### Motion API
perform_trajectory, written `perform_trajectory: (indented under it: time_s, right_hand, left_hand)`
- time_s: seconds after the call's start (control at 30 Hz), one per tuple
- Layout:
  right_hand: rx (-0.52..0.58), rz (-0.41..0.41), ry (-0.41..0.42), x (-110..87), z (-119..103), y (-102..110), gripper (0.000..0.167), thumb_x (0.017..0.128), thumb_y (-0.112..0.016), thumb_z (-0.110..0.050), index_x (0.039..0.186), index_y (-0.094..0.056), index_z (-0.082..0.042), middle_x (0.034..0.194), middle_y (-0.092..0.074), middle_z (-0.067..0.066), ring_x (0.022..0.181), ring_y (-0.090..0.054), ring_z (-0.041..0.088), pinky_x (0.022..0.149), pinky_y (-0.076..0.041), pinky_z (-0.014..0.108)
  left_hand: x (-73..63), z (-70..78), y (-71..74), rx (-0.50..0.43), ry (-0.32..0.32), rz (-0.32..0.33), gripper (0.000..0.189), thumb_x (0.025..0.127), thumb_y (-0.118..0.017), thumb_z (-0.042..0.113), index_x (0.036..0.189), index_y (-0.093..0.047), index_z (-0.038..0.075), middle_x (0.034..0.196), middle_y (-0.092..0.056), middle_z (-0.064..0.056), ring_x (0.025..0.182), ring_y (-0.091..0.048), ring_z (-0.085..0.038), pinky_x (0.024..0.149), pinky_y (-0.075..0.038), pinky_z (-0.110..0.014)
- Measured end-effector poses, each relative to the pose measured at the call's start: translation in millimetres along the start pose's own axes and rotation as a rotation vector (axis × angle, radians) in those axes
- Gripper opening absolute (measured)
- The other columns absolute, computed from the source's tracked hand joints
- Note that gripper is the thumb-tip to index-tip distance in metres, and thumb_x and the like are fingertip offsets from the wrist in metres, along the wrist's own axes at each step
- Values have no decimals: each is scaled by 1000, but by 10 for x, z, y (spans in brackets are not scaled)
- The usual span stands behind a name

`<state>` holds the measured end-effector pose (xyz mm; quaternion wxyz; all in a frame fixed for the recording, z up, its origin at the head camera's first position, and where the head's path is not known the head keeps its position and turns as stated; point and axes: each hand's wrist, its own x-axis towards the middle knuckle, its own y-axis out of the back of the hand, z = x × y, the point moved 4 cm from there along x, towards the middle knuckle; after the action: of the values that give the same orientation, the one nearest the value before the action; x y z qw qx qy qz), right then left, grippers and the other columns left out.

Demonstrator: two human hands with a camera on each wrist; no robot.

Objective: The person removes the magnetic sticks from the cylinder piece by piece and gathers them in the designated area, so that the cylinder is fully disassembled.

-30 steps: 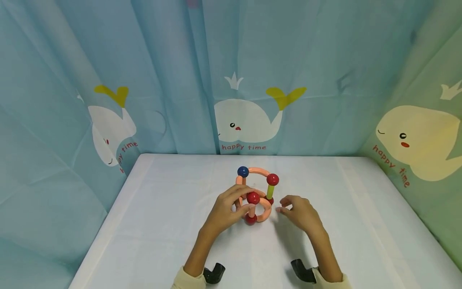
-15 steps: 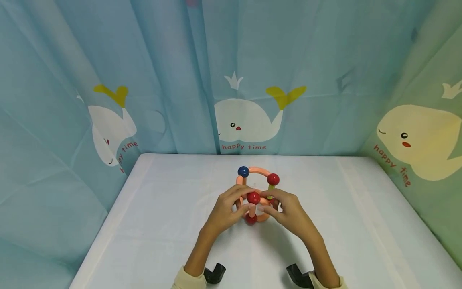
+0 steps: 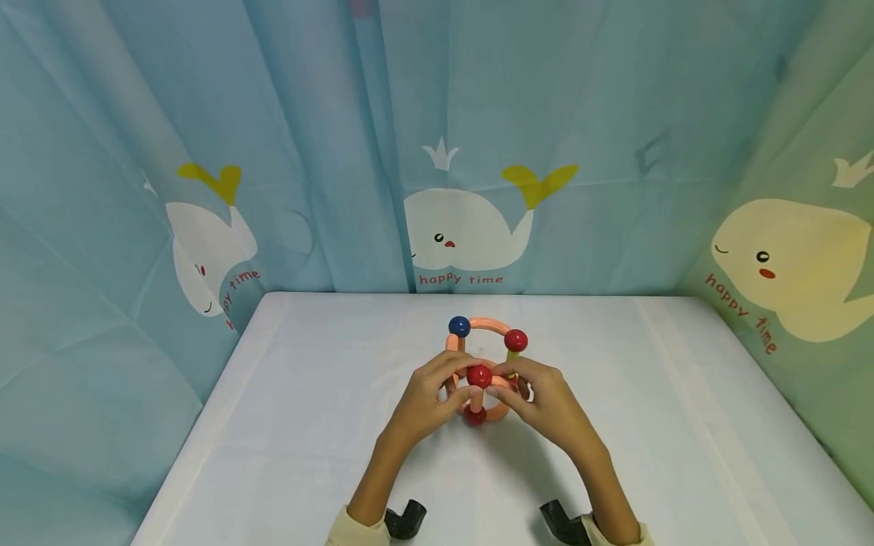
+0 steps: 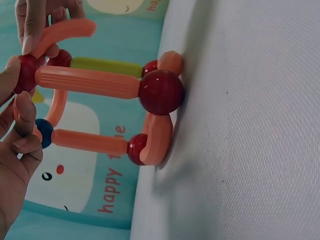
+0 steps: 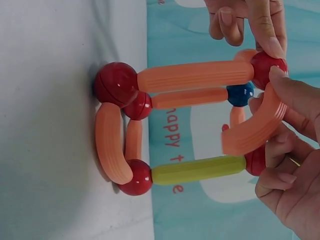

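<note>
On the bench [image 3: 287,447], my left hand [image 3: 429,394] pinches the near red ball [image 3: 479,376] of a ball-and-stick frame [image 5: 190,98], finger and thumb curled on it; from the right, my right hand [image 3: 549,398] pinches a curved orange stick [image 5: 257,126] at that ball, its other end free; beyond stand another red ball [image 3: 516,340], right, and a blue ball [image 3: 460,327], far left

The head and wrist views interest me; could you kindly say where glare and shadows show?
Head: a small glint on the nearest upper red ball, soft shadows on the white table; left wrist: glints on the nearest lower red ball, a soft-edged shadow beside it; right wrist: glints on the blue ball.
</note>
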<state>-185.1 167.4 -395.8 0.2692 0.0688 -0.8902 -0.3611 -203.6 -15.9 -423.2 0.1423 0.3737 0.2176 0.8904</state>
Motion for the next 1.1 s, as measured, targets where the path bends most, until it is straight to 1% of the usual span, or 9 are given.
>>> perform_trajectory:
  time_s: [0.1,0.23,0.37,0.57,0.8,0.9,1.1]
  right_hand:
    - [-52,35,35,-1,-35,25,18,81,-80,-18,96,-72,-13,74,-58,-8,60,-47,10,51,-40,19]
    - [-154,64,65,-1,-73,41,18,80,-81,-22,94,-72,-15,84,-66,-7,65,-48,5,55,-45,21]
    - [-218,75,87,-3,-91,45,17,80,-80,-25,93,-72,-16,86,-67,-6,68,-48,4,57,-44,19]
    - [-219,87,115,-8,-91,45,16,80,-81,-23,91,-71,-15,86,-67,-6,67,-49,4,55,-46,20]
    - [-211,96,135,-15,-76,36,17,80,-80,-22,91,-70,-15,87,-67,-4,66,-49,2,55,-46,19]
    - [-217,110,157,-18,-71,35,16,79,-80,-21,91,-70,-15,87,-67,-4,66,-49,2,54,-47,19]
    - [-218,152,183,-23,-66,64,15,78,-80,-18,89,-70,-14,90,-68,-4,65,-49,3,53,-45,19]
  left_hand:
    - [-4,-7,-4,3,-13,4,35,91,-70,23,123,-65,13,115,-65,-1,75,-52,-4,63,-51,-18]
    - [-12,-6,-7,2,-13,7,34,91,-70,22,123,-65,12,115,-65,-1,74,-52,-4,63,-52,-20]
    - [-12,2,-6,7,-9,8,34,91,-69,22,123,-65,12,114,-65,-1,75,-52,-4,64,-52,-20]
    - [-11,7,-14,11,-11,12,33,91,-69,22,123,-65,12,115,-65,-2,77,-54,-5,66,-50,-15]
    - [-10,1,-21,4,16,6,33,91,-69,23,122,-65,11,115,-65,-2,79,-55,-6,67,-51,-15]
    - [-7,4,-19,8,22,-3,33,92,-69,23,123,-65,11,114,-65,-1,79,-55,-6,67,-51,-14]
    - [1,14,-3,16,19,0,33,91,-69,21,122,-64,9,114,-65,-3,80,-59,-14,69,-51,-15]
